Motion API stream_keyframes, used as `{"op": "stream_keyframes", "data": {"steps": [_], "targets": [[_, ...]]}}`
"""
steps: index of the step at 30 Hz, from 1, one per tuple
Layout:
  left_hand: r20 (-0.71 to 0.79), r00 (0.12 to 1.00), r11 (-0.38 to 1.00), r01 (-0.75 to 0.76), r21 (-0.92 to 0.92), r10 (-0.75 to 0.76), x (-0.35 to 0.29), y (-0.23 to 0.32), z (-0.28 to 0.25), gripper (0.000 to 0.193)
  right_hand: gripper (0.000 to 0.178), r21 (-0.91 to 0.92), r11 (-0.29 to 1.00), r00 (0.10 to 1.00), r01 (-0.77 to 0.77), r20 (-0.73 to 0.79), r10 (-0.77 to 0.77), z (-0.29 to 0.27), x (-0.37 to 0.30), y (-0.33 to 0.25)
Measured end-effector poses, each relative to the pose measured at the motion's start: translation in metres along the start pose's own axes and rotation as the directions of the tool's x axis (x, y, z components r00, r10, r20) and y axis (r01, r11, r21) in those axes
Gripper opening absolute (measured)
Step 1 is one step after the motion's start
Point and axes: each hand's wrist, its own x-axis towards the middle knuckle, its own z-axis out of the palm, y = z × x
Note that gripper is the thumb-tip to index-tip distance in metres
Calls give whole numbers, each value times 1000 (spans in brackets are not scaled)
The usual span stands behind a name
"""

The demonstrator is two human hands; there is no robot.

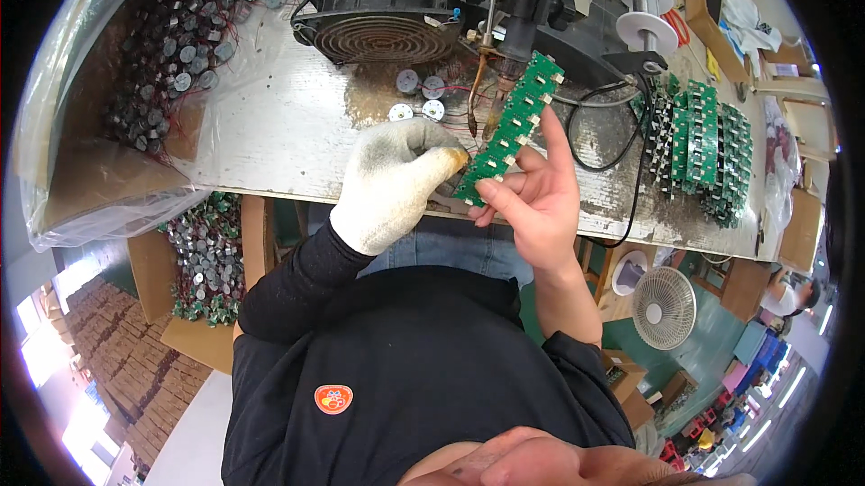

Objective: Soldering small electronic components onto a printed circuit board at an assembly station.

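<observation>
I saw circuit-board strip (pixel 510 130) smooth, semi-glossy; connectors (pixel 546 99) looked like off-white plastic. Work glove (pixel 383 184) was matt knit cloth, fingertip stained brown. Soldering tip (pixel 479 81) looked like dark, crusted metal. Tabletop (pixel 288 153) was worn, patchily rough. Reel (pixel 647 31) was smooth white plastic. I noted bag (pixel 99 225) of glossy, crinkled clear plastic; carton (pixel 203 346) of matt cardboard; piled motors (pixel 185 54) of dull grey metal; shirt (pixel 423 351) of matt black cloth.

Head-worn fisheye, facing down, near workbench (pixel 279 117)
</observation>
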Motion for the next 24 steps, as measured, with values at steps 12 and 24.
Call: {"op": "stream_keyframes", "data": {"steps": [12, 24], "targets": [[-5, 1000, 998, -8, -55, 7, -1, -14, -1, 17, 86, 16, 999, 999, -42, 9, 42, -3, -4, 4], [36, 998, 989, -57, 136, 53, -1, -9, -2, 15, 86, 22, 999, 999, -39, 25, 39, -3, -5, 5]]}}
